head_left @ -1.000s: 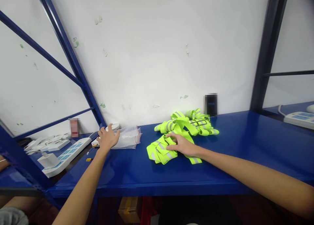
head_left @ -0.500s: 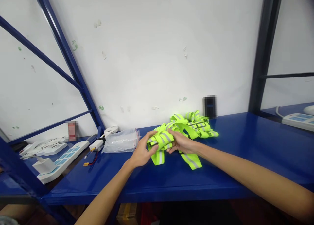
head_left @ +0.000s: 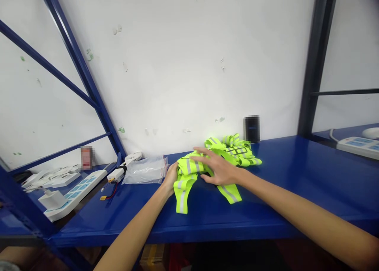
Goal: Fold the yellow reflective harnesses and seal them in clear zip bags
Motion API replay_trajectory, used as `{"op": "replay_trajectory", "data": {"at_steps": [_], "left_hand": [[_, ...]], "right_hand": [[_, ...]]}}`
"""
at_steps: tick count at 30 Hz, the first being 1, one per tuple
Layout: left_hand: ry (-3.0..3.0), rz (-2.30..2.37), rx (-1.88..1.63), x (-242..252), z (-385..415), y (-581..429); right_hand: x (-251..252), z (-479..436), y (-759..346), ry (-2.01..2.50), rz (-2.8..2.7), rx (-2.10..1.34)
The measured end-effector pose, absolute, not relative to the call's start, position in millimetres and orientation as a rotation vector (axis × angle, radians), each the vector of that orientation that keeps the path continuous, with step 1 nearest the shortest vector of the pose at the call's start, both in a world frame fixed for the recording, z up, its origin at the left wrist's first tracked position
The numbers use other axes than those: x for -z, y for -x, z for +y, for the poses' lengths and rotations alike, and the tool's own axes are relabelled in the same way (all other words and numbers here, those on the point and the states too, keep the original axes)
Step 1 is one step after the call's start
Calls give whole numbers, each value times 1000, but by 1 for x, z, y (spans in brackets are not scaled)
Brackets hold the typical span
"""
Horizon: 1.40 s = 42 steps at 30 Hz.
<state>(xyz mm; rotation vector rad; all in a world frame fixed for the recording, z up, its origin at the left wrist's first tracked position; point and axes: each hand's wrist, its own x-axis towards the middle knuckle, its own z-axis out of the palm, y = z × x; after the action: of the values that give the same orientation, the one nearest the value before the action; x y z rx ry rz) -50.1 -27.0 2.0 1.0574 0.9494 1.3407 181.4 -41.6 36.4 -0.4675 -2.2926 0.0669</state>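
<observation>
Left hand (head_left: 171,177) apparently pinches reflective strap (head_left: 184,176); right hand (head_left: 220,169) hovers

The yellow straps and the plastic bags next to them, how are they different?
The yellow straps are bright neon with grey stripes; the plastic bags are see-through. Both hands, left hand and right hand, are at the straps; nothing touches the bags. Both lie on the blue shelf.

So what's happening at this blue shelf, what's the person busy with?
A person is working with both bare hands on a bundle of neon-yellow reflective straps lying on the blue shelf. The left hand grips the bundle's left edge, while the right hand hovers open-fingered over it. More of the same straps sit piled behind, near the wall. A stack of clear plastic bags lies to the left, untouched.
</observation>
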Motion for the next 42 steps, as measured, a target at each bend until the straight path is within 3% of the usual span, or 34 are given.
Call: {"op": "replay_trajectory", "data": {"at_steps": [4, 9, 13, 21, 24, 28, 31, 37, 42], "left_hand": [[-1068, 884, -1247, -4, -33, 42], [-1421, 848, -1151, 6, -40, 48], [-1793, 936, -1257, 5, -48, 58], [-2237, 924, -1347, -24, -63, 50], [-2049, 876, -1318, -21, -56, 43], [-1585, 905, -1391, -8, -41, 41], [-1448, 913, -1402, 2, -34, 43], [-1365, 841, -1389, 7, -36, 44], [-1369, 839, -1425, 7, -38, 46]], "right_hand": [[-33, -44, -168, 551, -2170, -267], [-41, -40, -160, 847, -1658, -870], [-48, -36, -153, 786, -1324, -1352], [-49, -47, -154, 787, -1425, -1555], [-50, -51, -163, 904, -1668, -1357], [-50, -51, -182, 851, -1983, -531], [-43, -50, -188, 661, -2191, -143], [-26, -48, -173, 538, -2386, 131], [-20, -43, -170, 518, -2314, 104]]}}
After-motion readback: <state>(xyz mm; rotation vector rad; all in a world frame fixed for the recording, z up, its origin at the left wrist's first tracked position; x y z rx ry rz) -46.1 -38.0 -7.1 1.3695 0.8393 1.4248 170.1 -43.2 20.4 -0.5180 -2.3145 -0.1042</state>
